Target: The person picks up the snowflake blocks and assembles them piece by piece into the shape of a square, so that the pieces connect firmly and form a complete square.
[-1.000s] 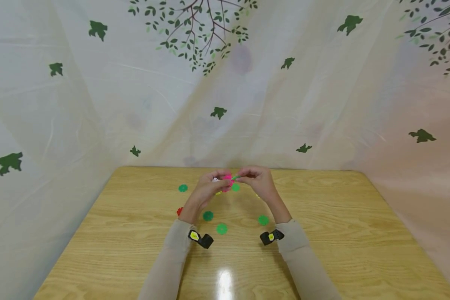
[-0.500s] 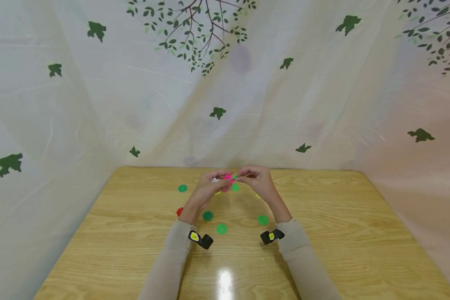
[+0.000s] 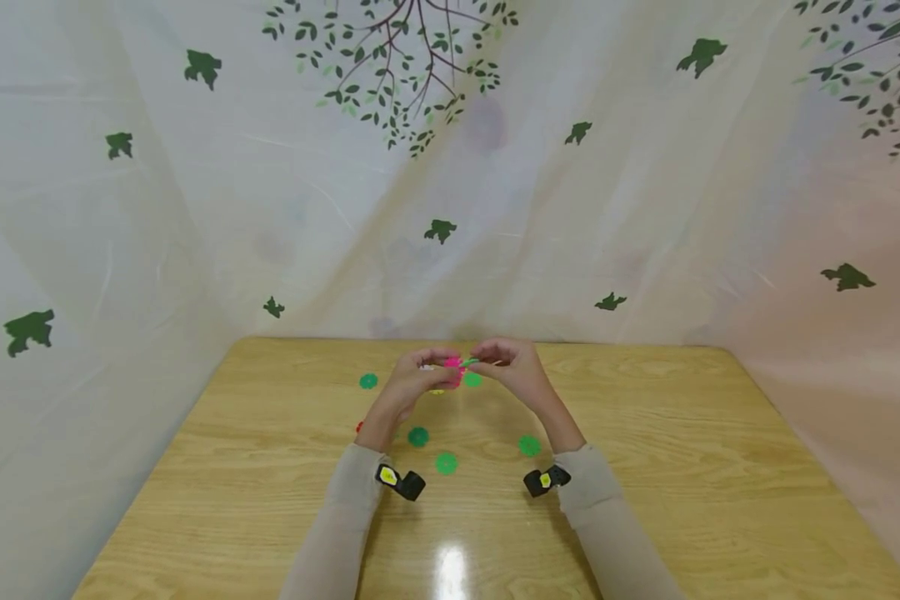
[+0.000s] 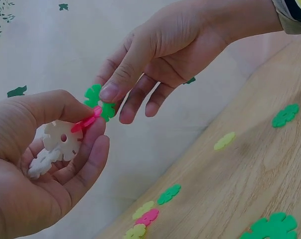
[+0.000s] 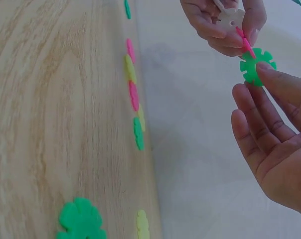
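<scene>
Above the far part of the table, both hands meet over small flower-shaped plastic interlocking discs. My left hand [image 3: 408, 385] pinches a pink disc [image 4: 85, 122] edge-on between thumb and forefinger. White discs [image 4: 63, 141] sit within the curl of that hand, close to the pink one. With thumb and fingertips, my right hand [image 3: 523, 373] pinches a bright green disc [image 5: 251, 70], which meets the pink disc's edge at an angle, as if slotted together. The right hand's other fingers are spread loosely below, seen in the right wrist view.
On the wooden table [image 3: 682, 467] lie loose discs: green ones [image 3: 446, 463] near the wrists, a darker green one [image 3: 368, 381] at the left, and a red one [image 3: 359, 427] partly behind the left wrist. Pink and yellow discs [image 4: 146, 217] lie toward the far edge. A printed curtain [image 3: 330, 208] hangs behind.
The whole head view has shifted slightly, so everything sits a little lower. Both hands keep hold of the joined discs; the right hand's fingers have shifted slightly around the green disc.
</scene>
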### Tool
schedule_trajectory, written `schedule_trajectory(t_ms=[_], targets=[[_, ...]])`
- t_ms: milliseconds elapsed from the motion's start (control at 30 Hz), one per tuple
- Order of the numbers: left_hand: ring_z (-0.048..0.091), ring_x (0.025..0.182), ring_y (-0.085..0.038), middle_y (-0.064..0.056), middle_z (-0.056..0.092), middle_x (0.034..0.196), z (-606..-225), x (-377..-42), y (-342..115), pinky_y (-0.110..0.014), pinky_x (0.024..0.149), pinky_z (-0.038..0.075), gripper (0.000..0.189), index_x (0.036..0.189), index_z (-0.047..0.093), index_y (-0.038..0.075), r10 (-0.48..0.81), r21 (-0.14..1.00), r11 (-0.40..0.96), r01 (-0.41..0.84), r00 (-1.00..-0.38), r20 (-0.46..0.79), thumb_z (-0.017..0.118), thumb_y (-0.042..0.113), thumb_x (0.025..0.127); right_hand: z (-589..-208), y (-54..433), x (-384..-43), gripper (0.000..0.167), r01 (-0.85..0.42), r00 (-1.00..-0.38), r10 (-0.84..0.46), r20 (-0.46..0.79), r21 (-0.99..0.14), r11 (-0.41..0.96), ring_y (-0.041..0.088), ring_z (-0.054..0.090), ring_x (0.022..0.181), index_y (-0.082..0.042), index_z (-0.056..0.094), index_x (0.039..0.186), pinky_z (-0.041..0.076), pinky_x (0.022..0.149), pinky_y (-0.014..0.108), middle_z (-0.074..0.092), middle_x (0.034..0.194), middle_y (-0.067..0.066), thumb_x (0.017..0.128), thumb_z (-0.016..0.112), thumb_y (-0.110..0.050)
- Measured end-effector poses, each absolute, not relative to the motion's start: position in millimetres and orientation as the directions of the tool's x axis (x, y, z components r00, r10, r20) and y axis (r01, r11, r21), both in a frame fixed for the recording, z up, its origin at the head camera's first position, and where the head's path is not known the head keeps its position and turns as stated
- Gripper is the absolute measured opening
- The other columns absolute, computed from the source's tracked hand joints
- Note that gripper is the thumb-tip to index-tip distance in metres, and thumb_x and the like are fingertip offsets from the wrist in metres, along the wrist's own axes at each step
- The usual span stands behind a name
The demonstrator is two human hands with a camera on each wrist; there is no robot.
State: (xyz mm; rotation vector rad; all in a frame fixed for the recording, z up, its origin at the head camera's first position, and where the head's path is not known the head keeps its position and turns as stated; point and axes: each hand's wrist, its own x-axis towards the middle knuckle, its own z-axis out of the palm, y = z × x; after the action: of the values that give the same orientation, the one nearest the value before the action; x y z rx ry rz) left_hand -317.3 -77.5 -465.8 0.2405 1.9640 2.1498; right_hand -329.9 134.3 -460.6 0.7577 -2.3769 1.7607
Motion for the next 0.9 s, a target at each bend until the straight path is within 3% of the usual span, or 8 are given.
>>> schedule_trajectory(t_ms=[133, 300, 433, 633, 767, 900], targets=[[0.073, 0.100, -0.030, -0.007, 0.063, 0.110, -467, -318, -80, -0.044, 0.097, 0.058, 0.041, 0.133, 0.058, -0.010, 0.256, 0.996, -0.075, -0.052, -0.966, -0.031, 0.066, 0.000, 0.094, -461, 134, -329, 0.021, -0.425, -0.882, -0.325, 0.341, -0.874, 0.237, 0.011, 0.070, 0.089, 0.000, 0.073, 0.109, 0.057, 0.080, 0.025, 0.076, 0.104, 0.019, 0.090, 0.078, -0.009], [0.070, 0.088, -0.016, -0.005, 0.060, 0.106, -469, -321, -85, -0.036, 0.093, 0.060, 0.038, 0.129, 0.059, -0.008, 0.231, 0.996, -0.084, -0.038, -0.973, -0.017, 0.066, 0.000, 0.093, -461, 131, -329, 0.023, -0.401, -0.895, -0.320, 0.310, -0.874, 0.274, 0.014, 0.070, 0.087, 0.001, 0.072, 0.108, 0.057, 0.077, 0.026, 0.076, 0.099, 0.017, 0.089, 0.079, -0.009], [0.068, 0.085, -0.012, -0.002, 0.060, 0.102, -469, -323, -90, -0.031, 0.088, 0.061, 0.037, 0.129, 0.060, -0.007, 0.204, 0.995, -0.099, -0.029, -0.979, -0.008, 0.066, 0.000, 0.093, -463, 127, -325, 0.022, -0.375, -0.888, -0.398, 0.231, -0.865, 0.334, 0.013, 0.067, 0.082, 0.005, 0.072, 0.105, 0.055, 0.075, 0.023, 0.075, 0.094, 0.016, 0.090, 0.078, -0.010], [0.070, 0.090, -0.017, 0.002, 0.064, 0.100, -469, -325, -92, -0.029, 0.085, 0.060, 0.037, 0.129, 0.061, -0.004, 0.176, 0.995, -0.096, -0.035, -0.984, -0.018, 0.067, 0.002, 0.094, -470, 123, -317, 0.021, -0.449, -0.782, -0.603, 0.160, -0.815, 0.367, 0.017, 0.071, 0.081, 0.008, 0.071, 0.103, 0.057, 0.078, 0.024, 0.075, 0.091, 0.017, 0.089, 0.078, -0.007], [0.071, 0.087, -0.014, 0.004, 0.066, 0.096, -468, -324, -93, -0.027, 0.081, 0.059, 0.033, 0.125, 0.064, -0.001, 0.151, 0.995, -0.090, -0.036, -0.988, -0.023, 0.070, 0.005, 0.093, -477, 118, -310, 0.018, -0.480, -0.697, -0.712, 0.082, -0.792, 0.378, 0.009, 0.071, 0.082, 0.005, 0.072, 0.101, 0.058, 0.079, 0.023, 0.076, 0.093, 0.013, 0.089, 0.078, -0.007], [0.071, 0.086, -0.011, 0.005, 0.067, 0.095, -468, -324, -95, -0.033, 0.085, 0.059, 0.033, 0.124, 0.064, 0.001, 0.133, 0.995, -0.086, -0.046, -0.991, -0.034, 0.071, 0.007, 0.093, -484, 111, -301, 0.018, -0.455, -0.639, -0.769, -0.015, -0.799, 0.394, 0.004, 0.068, 0.081, 0.002, 0.074, 0.103, 0.058, 0.077, 0.021, 0.076, 0.095, 0.012, 0.088, 0.079, -0.006]])
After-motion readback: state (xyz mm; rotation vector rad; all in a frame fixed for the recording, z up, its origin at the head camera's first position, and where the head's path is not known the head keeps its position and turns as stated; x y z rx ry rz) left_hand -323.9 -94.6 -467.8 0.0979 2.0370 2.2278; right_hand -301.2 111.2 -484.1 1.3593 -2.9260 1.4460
